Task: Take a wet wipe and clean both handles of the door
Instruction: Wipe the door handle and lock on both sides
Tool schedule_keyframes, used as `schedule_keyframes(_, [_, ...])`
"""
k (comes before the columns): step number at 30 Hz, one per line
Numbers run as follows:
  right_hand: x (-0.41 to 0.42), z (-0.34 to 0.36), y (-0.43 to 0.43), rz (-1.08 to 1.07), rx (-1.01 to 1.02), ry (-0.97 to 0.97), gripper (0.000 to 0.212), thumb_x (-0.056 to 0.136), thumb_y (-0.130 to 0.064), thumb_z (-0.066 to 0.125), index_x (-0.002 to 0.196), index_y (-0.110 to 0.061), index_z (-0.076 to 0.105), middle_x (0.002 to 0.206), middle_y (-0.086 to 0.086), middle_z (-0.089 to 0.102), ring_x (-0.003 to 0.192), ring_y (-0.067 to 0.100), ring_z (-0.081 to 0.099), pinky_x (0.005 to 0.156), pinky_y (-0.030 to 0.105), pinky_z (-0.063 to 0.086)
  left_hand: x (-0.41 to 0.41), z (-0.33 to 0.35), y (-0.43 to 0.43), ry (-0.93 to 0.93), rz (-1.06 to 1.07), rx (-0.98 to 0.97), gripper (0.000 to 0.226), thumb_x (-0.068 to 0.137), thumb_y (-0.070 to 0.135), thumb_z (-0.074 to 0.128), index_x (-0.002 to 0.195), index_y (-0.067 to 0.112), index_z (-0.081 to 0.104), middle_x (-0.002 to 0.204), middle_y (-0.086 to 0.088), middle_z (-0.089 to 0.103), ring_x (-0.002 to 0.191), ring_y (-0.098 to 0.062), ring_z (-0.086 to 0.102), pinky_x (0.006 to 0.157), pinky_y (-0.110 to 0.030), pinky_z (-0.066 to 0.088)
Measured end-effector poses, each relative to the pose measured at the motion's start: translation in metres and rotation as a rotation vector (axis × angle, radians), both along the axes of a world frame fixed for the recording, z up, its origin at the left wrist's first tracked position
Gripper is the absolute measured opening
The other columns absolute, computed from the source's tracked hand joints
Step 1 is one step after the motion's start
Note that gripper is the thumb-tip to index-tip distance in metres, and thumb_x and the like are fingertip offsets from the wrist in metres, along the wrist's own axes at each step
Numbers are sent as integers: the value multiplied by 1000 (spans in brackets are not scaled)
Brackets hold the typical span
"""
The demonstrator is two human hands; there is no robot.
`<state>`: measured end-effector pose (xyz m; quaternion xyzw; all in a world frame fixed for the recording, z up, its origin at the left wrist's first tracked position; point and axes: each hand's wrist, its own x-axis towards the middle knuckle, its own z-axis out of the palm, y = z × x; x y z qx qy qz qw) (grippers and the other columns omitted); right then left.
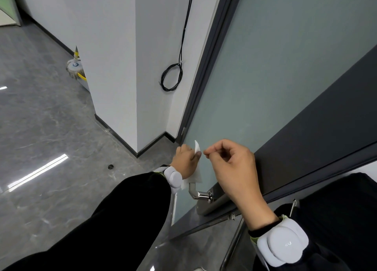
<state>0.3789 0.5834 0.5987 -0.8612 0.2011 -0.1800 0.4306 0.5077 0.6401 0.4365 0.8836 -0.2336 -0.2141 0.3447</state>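
My left hand grips a white wet wipe; one corner sticks up above the thumb and the rest hangs below the palm, over the end of the silver door handle. That handle juts from a metal plate on the frosted glass door. My right hand hovers just right of the wipe, thumb and forefinger pinched together close to the wipe's upper corner, holding nothing I can see. A second handle shows partly past the door's dark edge, beside my right wrist.
The dark door edge runs diagonally behind my right hand. A white wall corner with black skirting stands to the left, with a coiled black cable on it. A mop head rests by the wall on the grey floor.
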Motion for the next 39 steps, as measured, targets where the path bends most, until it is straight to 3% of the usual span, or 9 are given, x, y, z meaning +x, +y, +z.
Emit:
schedule_keyframes(4, [1, 0, 1, 11, 1, -1, 24, 84, -5, 62, 73, -23, 73, 75, -5, 74, 76, 11, 71, 72, 34, 60, 4, 6, -1, -18, 98, -122, 32, 105, 25, 41, 90, 2, 58, 97, -16, 46, 99, -35, 49, 85, -39, 40])
schedule_keyframes(9, [1, 0, 2, 23, 1, 8, 23, 85, -7, 62, 74, -23, 73, 75, -5, 74, 71, 10, 68, 62, 21, 54, -5, 4, 2, 102, 110, -286, 35, 94, 30, 47, 72, 3, 54, 74, -22, 59, 70, -20, 46, 66, -33, 40])
schedule_keyframes(14, [1, 2, 4, 22, 18, 7, 23, 86, -6, 63, 73, -22, 73, 74, -4, 73, 66, 8, 68, 58, 14, 53, -16, -2, 9, 160, 212, -426, 44, 102, 20, 53, 59, 16, 40, 56, 3, 41, 51, -3, 39, 55, -23, 36])
schedule_keyframes(20, [1, 2, 6, 22, 4, 8, 22, 86, -8, 63, 74, -23, 73, 74, -5, 73, 71, 7, 68, 62, 19, 55, -18, -7, 24, 75, 228, -439, 47, 99, 35, 50, 71, -3, 50, 61, -2, 43, 60, -15, 36, 56, -30, 31])
schedule_keyframes(24, [3, 1, 8, 14, -3, 8, 21, 84, -8, 63, 72, -23, 73, 73, -4, 73, 69, 6, 67, 60, 13, 50, -18, -9, 31, 60, 273, -444, 45, 103, 29, 51, 71, -3, 51, 61, -1, 45, 58, -14, 36, 51, -20, 30])
schedule_keyframes(27, [3, 1, 10, 13, -10, 7, 21, 85, -9, 63, 72, -22, 73, 73, -4, 73, 71, 7, 68, 62, 13, 52, -20, -8, 34, 79, 303, -459, 44, 103, 28, 51, 65, 7, 46, 59, 1, 43, 58, -14, 36, 53, -24, 30])
schedule_keyframes(30, [4, 2, 12, 12, -10, 4, 21, 85, -9, 64, 73, -22, 73, 74, -4, 73, 72, 7, 68, 63, 16, 54, -26, -6, 34, 120, 330, -499, 47, 103, 32, 49, 70, -2, 51, 61, 0, 46, 61, -15, 38, 58, -30, 34])
schedule_keyframes(36, [6, 0, 13, -12, -31, 20, 20, 85, -10, 64, 73, -23, 73, 73, -5, 73, 70, 9, 67, 61, 17, 54, -44, -9, 39, 429, 573, -679, 42, 98, 37, 51, 67, 8, 56, 62, -9, 51, 62, -21, 47, 64, -36, 42])
schedule_keyframes(39, [6, 0, 13, -20, -33, 14, 20, 84, -10, 63, 72, -22, 73, 73, -3, 73, 72, 12, 69, 64, 24, 57, -69, -4, 44, 678, 649, -772, 40, 106, 24, 48, 72, 5, 56, 65, -10, 54, 62, -23, 54, 57, -29, 51])
